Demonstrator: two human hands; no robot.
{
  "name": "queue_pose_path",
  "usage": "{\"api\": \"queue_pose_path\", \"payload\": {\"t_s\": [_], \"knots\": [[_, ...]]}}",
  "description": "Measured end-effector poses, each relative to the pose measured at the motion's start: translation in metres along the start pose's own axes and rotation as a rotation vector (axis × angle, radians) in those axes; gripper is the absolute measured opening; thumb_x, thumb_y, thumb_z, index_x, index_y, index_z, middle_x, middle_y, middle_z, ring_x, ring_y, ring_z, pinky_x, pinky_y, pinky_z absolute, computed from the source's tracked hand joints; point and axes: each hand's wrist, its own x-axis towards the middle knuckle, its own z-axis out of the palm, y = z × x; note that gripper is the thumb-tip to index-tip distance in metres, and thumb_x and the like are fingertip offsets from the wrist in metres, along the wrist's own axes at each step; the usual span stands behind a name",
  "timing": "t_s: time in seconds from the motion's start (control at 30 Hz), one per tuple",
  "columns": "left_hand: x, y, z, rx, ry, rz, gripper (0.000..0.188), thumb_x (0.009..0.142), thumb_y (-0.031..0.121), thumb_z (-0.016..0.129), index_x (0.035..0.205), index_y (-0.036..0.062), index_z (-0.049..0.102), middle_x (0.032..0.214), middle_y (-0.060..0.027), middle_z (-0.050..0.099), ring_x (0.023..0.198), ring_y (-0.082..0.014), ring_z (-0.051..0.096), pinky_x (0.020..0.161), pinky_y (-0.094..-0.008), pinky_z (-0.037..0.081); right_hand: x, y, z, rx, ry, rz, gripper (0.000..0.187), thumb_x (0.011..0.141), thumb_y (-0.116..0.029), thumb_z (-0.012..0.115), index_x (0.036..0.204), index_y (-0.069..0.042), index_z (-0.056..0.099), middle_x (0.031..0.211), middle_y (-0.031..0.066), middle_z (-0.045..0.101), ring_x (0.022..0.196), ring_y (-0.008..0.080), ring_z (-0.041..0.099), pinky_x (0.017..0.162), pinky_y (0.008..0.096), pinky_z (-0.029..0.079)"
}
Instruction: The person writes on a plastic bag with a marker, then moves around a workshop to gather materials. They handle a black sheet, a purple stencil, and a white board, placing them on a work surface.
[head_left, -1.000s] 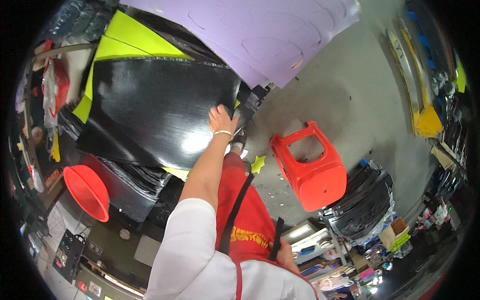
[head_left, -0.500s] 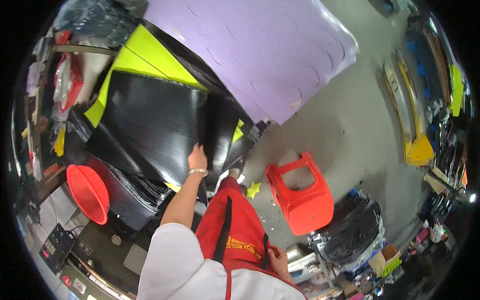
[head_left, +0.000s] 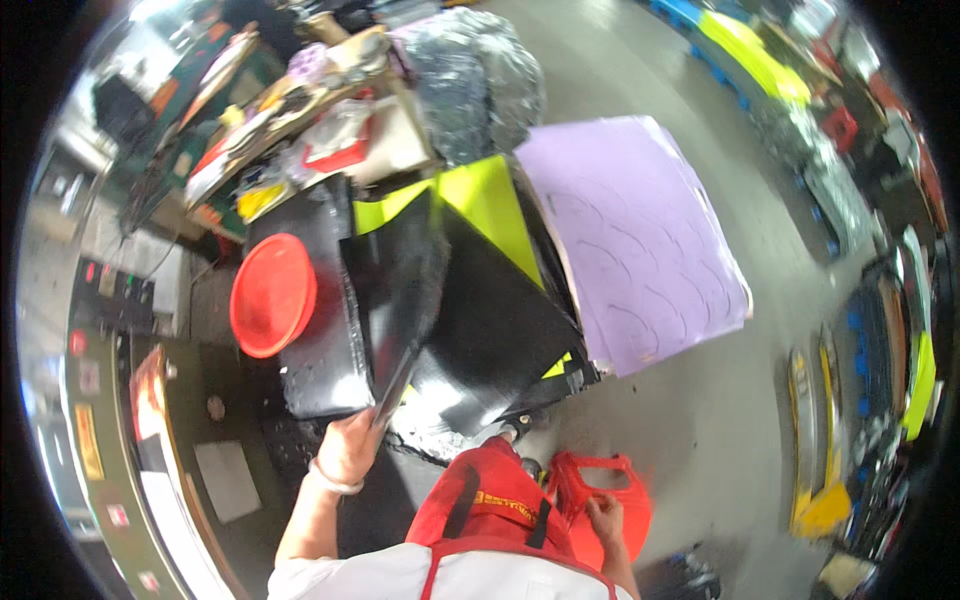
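Two hands, well apart. My left hand (head_left: 350, 447) is clamped on the near edge of a black sheet (head_left: 395, 290), which stands tilted up over a stack of more black sheets (head_left: 490, 340) near me, left of centre. My right hand (head_left: 603, 517) grips the rim of a red stool (head_left: 600, 500) low on the right, just beside my red apron (head_left: 480, 500). A yellow sheet (head_left: 490, 200) shows beyond the black ones, and a purple sheet (head_left: 630, 240) with curved outlines lies to the right of them, reaching over the grey floor (head_left: 720, 400). A red basin (head_left: 272, 295) rests on the left, touching the black stack. Far left, a cluttered tabletop (head_left: 300, 110) carries mixed scraps.
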Motion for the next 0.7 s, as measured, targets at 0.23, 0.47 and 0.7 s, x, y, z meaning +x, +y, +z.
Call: {"api": "queue_pose_path", "payload": {"t_s": [0.23,0.47,0.7], "knots": [[-0.209,0.07,-0.137,0.056,0.164,0.083,0.012,0.069,-0.004,0.064,0.078,-0.0025,0.057,0.068,-0.0167,0.058,0.054,-0.0321,0.059,0.049,-0.0355,0.047,-0.008,-0.238,0.005,-0.327,0.106,-1.068,0.093,0.059,-0.017,0.085,0.136,-0.005,0.034,0.128,0.0232,0.044,0.12,0.0413,0.042,0.099,0.0468,0.036],[-0.39,0.091,-0.178,0.073,0.358,-0.378,0.015,0.07,-0.004,0.061,0.082,0.0013,0.068,0.079,-0.0127,0.07,0.061,-0.0245,0.068,0.053,-0.0316,0.055,-0.121,-0.278,0.113,-0.671,-1.295,-0.85,0.027,0.071,-0.008,0.078,0.095,-0.004,0.067,0.09,0.0022,0.067,0.087,0.0136,0.059,0.08,0.0327,0.048],[-0.6,0.025,-0.167,0.286,0.732,-0.861,0.023,0.068,0.002,0.073,0.09,0.0004,0.068,0.075,-0.015,0.066,0.065,-0.0288,0.066,0.058,-0.0316,0.054,-0.24,-0.247,0.308,-0.632,-1.472,-0.914,0.014,0.079,-0.006,0.073,0.091,-0.001,0.07,0.071,-0.0004,0.066,0.066,0.0031,0.055,0.059,0.0235,0.047]]}}
